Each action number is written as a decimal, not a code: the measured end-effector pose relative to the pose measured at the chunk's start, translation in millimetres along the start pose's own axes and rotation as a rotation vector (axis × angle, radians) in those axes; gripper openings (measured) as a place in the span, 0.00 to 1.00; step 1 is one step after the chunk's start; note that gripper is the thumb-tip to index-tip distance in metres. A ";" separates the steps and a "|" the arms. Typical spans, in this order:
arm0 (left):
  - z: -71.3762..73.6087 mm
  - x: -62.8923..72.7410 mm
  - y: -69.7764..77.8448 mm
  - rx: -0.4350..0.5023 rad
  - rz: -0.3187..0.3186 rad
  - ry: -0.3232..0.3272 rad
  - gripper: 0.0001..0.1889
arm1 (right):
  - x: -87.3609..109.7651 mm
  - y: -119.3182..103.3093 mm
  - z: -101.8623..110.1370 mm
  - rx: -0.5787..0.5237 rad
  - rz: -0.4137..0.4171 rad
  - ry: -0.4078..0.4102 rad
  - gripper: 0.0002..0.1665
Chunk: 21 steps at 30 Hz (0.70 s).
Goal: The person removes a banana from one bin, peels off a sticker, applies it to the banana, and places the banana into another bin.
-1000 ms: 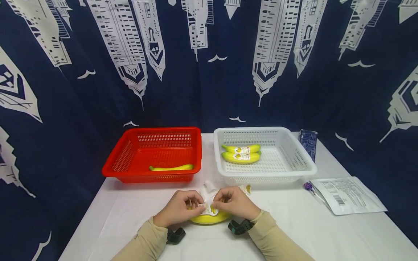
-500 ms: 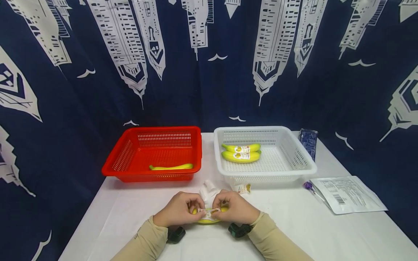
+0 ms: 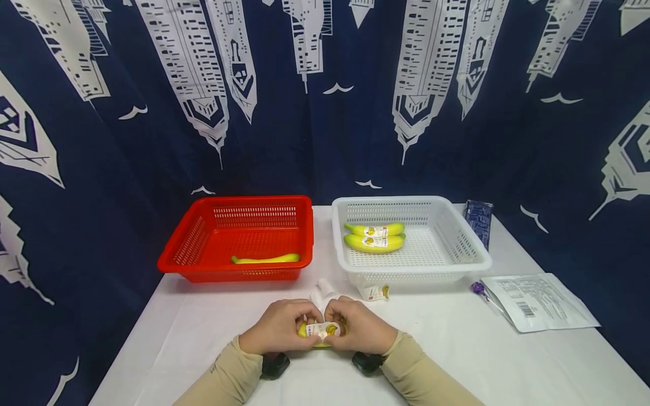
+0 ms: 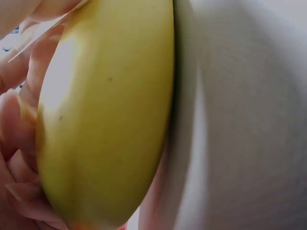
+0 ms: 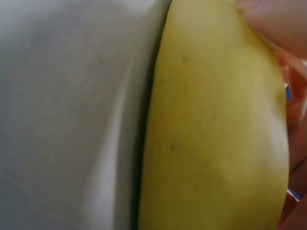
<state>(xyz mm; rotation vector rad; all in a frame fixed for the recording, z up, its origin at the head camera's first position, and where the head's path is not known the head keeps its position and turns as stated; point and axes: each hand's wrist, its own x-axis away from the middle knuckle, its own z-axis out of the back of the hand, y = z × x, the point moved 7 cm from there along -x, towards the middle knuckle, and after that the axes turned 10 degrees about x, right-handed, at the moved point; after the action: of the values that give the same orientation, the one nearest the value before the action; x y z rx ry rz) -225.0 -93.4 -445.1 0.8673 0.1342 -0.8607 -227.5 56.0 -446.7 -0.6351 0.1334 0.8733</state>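
A yellow banana (image 4: 110,110) lies on the white table between both hands, and much of it is hidden in the head view. Curled fingers of the left hand (image 3: 280,326) grip its left part. The right hand (image 3: 361,327) holds the other end in the same way, its thumb showing against the peel (image 5: 216,124) in the right wrist view. Across the top of the banana sits a white label (image 3: 323,330) printed with a banana picture, and both thumbs are at its near edge. In the left wrist view a thin edge of the label stands slightly off the peel.
A red basket (image 3: 203,276) holds one banana (image 3: 266,259). The white basket (image 3: 416,276) holds two labelled bananas (image 3: 374,242). Crumpled white paper (image 3: 323,292) and a loose label (image 3: 374,292) lie beyond the hands. A silver pouch (image 3: 543,304), purple lollipop (image 3: 478,288) and blue packet (image 3: 479,223) lie right.
The label, held up by its ends between the fingers a second ago, is now down against the banana. Both hands have drawn closer together and wrapped round the fruit.
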 end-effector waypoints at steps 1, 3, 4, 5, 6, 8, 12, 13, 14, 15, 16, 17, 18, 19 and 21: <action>-0.2 0.1 0.1 -0.011 -0.005 0.001 0.16 | -0.4 -0.1 -0.3 -0.006 -0.007 -0.007 0.23; -0.4 0.4 -0.6 -0.021 0.000 -0.004 0.17 | -0.6 1.2 -1.1 -0.032 -0.028 -0.026 0.24; -0.5 0.5 -1.3 -0.018 0.008 -0.011 0.18 | -0.5 2.1 -1.3 -0.056 -0.040 -0.037 0.25; -0.5 0.7 -2.3 -0.010 0.021 -0.020 0.18 | -0.2 3.4 -1.5 -0.080 -0.052 -0.049 0.26; -0.1 0.8 -3.2 0.009 0.040 -0.030 0.19 | 0.3 4.8 -1.6 -0.106 -0.063 -0.061 0.26; 0.2 0.7 -5.7 0.062 0.085 -0.053 0.20 | 1.8 8.3 -1.5 -0.150 -0.085 -0.085 0.28; 1.8 0.6 -10.8 0.176 0.164 -0.087 0.20 | 4.2 12.8 0.7 -0.214 -0.090 -0.113 0.28; 2.4 0.7 -11.5 0.191 0.174 -0.090 0.20 | 4.3 13.5 1.3 -0.227 -0.086 -0.115 0.27; 2.9 1.0 -12.0 0.198 0.181 -0.094 0.20 | 4.3 14.0 1.6 -0.236 -0.084 -0.119 0.27; 3.4 1.4 -12.4 0.203 0.182 -0.093 0.20 | 4.1 14.5 1.7 -0.246 -0.085 -0.125 0.27; 4.4 1.5 -11.7 0.204 0.173 -0.088 0.20 | 3.9 15.0 1.9 -0.250 -0.087 -0.129 0.27; 4.8 1.6 -11.0 0.200 0.150 -0.081 0.19 | 3.7 14.9 2.3 -0.251 -0.081 -0.125 0.27; 5.3 1.6 -9.7 0.194 0.124 -0.072 0.18 | 3.5 14.7 2.8 -0.252 -0.075 -0.120 0.26; 5.6 1.6 -8.5 0.185 0.095 -0.062 0.17 | 3.4 14.6 3.3 -0.251 -0.069 -0.112 0.26; 6.3 1.6 -6.3 0.173 0.043 -0.039 0.16 | 3.5 14.6 3.6 -0.252 -0.055 -0.093 0.26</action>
<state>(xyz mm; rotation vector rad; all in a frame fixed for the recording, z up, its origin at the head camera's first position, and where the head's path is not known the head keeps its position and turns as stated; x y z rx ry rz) -229.8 -101.0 -445.6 1.0103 0.0069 -0.8575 -236.7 67.3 -451.8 -0.8281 -0.0792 0.8714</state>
